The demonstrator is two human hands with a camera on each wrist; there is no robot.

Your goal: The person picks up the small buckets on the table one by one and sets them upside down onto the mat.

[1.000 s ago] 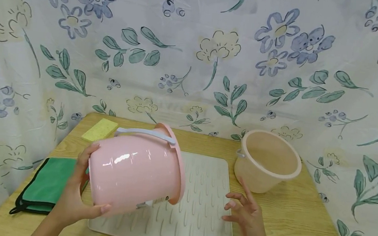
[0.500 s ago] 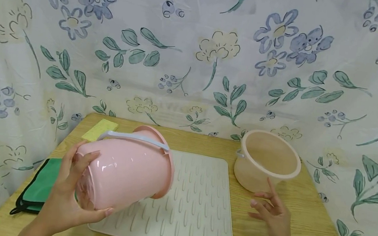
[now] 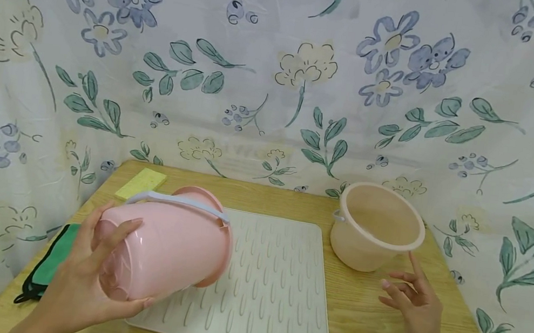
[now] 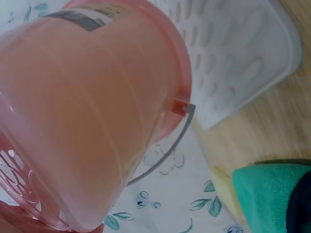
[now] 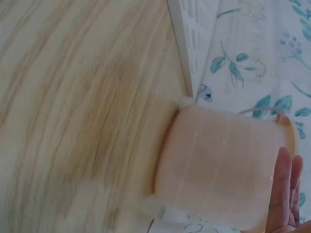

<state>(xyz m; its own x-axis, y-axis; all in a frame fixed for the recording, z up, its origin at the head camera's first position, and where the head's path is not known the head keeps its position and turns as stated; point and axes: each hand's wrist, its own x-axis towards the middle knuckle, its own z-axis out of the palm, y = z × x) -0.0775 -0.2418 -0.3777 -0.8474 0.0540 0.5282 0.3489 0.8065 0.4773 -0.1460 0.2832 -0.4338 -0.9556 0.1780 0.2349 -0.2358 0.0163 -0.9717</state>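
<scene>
My left hand (image 3: 82, 272) grips a pink bucket (image 3: 171, 243) round its base end, thumb below and fingers above. The bucket is tipped on its side over the drying mat (image 3: 279, 282), its mouth facing right and away. Its pale grey handle (image 3: 185, 201) lies along the upper side. In the left wrist view the pink bucket (image 4: 92, 107) fills much of the frame, with a label near its rim. A beige bucket (image 3: 360, 252) stands upright at the right. Close in front of it is my right hand (image 3: 415, 307), loosely bent and holding nothing; whether the index fingertip touches the rim I cannot tell.
A folded green cloth (image 3: 53, 263) with black edging lies at the left, partly hidden by my left hand. A yellow sponge (image 3: 142, 183) is at the back left corner of the wooden table (image 3: 354, 317). A flowered curtain (image 3: 266, 79) hangs behind and at both sides.
My left hand has drawn the pink bucket left and a little toward me, so more of its base faces me. My right hand has moved right, away from the mat, to the beige bucket's front.
</scene>
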